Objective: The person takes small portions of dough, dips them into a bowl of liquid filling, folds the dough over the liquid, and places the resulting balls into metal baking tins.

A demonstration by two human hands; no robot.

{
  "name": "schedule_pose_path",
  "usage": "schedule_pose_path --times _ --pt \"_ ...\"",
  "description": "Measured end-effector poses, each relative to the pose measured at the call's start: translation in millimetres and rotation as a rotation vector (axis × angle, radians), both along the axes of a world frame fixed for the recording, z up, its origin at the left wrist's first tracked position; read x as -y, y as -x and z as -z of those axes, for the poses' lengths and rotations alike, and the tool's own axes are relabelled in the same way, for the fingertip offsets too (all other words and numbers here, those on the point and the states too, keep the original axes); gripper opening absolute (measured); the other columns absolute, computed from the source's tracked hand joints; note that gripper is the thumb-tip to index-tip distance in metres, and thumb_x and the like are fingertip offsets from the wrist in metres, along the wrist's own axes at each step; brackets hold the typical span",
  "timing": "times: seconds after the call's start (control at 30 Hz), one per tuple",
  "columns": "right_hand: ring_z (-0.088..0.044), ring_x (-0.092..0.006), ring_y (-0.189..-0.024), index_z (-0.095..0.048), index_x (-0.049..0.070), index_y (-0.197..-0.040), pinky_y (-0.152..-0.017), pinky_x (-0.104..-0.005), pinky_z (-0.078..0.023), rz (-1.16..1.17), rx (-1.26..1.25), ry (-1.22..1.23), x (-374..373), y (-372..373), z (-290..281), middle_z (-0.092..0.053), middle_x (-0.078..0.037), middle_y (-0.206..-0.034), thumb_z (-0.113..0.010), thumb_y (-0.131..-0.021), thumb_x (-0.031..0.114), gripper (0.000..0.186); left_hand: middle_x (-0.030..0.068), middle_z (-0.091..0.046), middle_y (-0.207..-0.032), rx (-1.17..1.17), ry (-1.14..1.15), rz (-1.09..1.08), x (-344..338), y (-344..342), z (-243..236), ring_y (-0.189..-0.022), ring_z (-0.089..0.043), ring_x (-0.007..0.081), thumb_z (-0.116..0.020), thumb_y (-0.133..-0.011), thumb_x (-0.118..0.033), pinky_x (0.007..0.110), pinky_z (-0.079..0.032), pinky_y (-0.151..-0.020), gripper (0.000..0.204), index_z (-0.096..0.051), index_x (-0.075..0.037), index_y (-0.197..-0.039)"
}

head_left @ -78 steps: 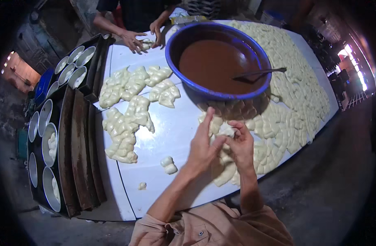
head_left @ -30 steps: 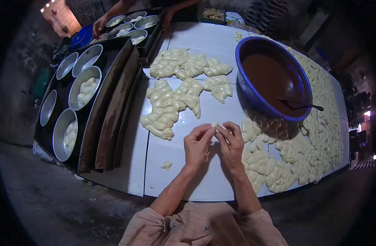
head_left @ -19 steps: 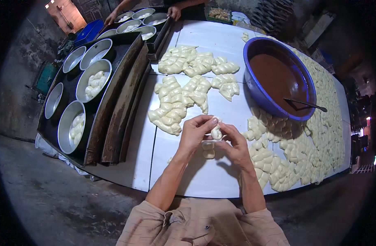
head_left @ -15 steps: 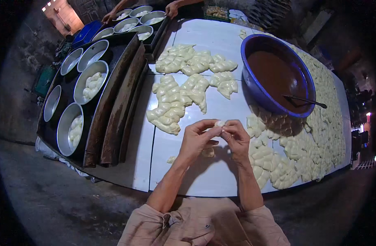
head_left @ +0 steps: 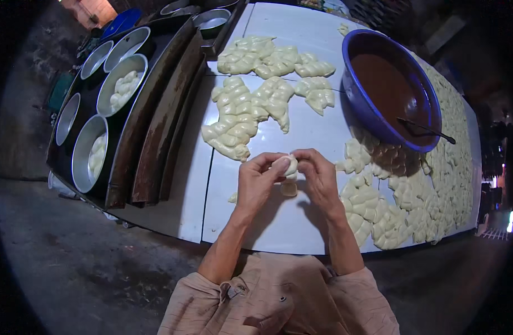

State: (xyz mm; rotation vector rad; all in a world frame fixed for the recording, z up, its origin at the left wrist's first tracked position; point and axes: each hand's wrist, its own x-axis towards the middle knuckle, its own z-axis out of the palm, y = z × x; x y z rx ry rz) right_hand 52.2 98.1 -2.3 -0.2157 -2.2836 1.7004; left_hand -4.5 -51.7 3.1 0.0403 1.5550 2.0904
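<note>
Between the fingertips of my two hands is a small, pale, rounded piece of dough [head_left: 291,166], held above the near part of the table. My left hand [head_left: 256,181] grips it with thumb and fingers from the left. From the right, the bent fingers of my right hand [head_left: 322,177] press against its side. Just below it, a flat dough piece [head_left: 289,190] shows between my hands. Beyond them, a cluster of glossy, lumpy dough pieces [head_left: 232,129] lies on the white tabletop [head_left: 270,234].
On the right stands a blue basin [head_left: 350,95] of brown liquid, a dark-handled utensil [head_left: 435,134] resting in it. Many dough pieces [head_left: 379,218] spread around it. At the left, a dark tray [head_left: 119,153] carries round metal pans [head_left: 77,162], two with dough in them. Another pan-filled tray sits behind.
The view has shifted, so the table appears higher. My hands have turned the dough piece, and more of it shows now. The other person's hands at the far tray are out of view.
</note>
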Motion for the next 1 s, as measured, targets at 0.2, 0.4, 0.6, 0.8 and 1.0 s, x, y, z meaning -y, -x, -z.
schedule_pose_path --times 0.2,0.4,0.6,0.8,1.0 --pt "-0.063 -0.0227 -0.101 -0.069 0.005 -0.113 -0.086 -0.0381 -0.05 -0.293 0.144 -0.034 -7.8 -6.2 -14.1 -0.067 -0.011 -0.105 -0.066 -0.088 0.013 0.027 0.0134 -0.072 -0.099 0.0 0.203 0.05 26.9 -14.0 14.0 -0.081 -0.071 0.0192 -0.055 -0.102 -0.027 0.031 -0.057 -0.071 0.037 -0.065 0.003 -0.121" --pt "-0.049 -0.0322 -0.123 -0.069 0.007 -0.113 -0.107 -0.0478 -0.032 -0.466 0.152 -0.671 -6.5 4.7 29.2 -0.062 -0.011 -0.121 -0.063 -0.087 0.027 0.033 0.0221 -0.07 -0.105 -0.396 0.648 0.081 43.6 -18.0 42.5 -0.093 -0.069 0.0366 -0.057 -0.097 -0.025 0.041 -0.053 -0.083 0.035 -0.065 0.0 -0.121" --pt "-0.066 -0.0188 -0.089 -0.066 0.002 -0.115 -0.079 -0.0312 -0.052 0.035 0.262 -0.239 -24.1 34.2 29.4 -0.069 -0.013 -0.106 -0.068 -0.089 0.018 0.03 0.0226 -0.071 -0.097 -0.293 0.622 0.314 31.3 -19.5 24.6 -0.091 -0.069 0.0381 -0.06 -0.093 -0.029 0.041 -0.053 -0.08 0.037 -0.067 -0.001 -0.118" --pt "-0.059 -0.0339 -0.104 -0.063 0.003 -0.119 -0.089 -0.0464 -0.045 0.165 0.17 -0.746 -32.8 98.0 59.5 -0.062 -0.015 -0.108 -0.075 -0.078 0.038 0.056 0.0172 -0.073 -0.094 -0.347 0.797 0.166 51.0 19.4 24.5 -0.083 -0.072 0.0298 -0.067 -0.09 -0.033 0.04 -0.054 -0.078 0.048 -0.062 -0.004 -0.127" --pt "-0.06 -0.0308 -0.101 -0.066 0.003 -0.116 -0.09 -0.0418 -0.047 0.148 0.162 -0.612 -49.2 110.4 62.6 -0.063 -0.014 -0.106 -0.074 -0.078 0.033 0.049 0.0146 -0.072 -0.099 -0.503 1.005 0.006 76.9 58.7 16.8 -0.083 -0.07 0.0301 -0.069 -0.088 -0.021 0.041 -0.053 -0.075 0.028 -0.067 -0.005 -0.111"
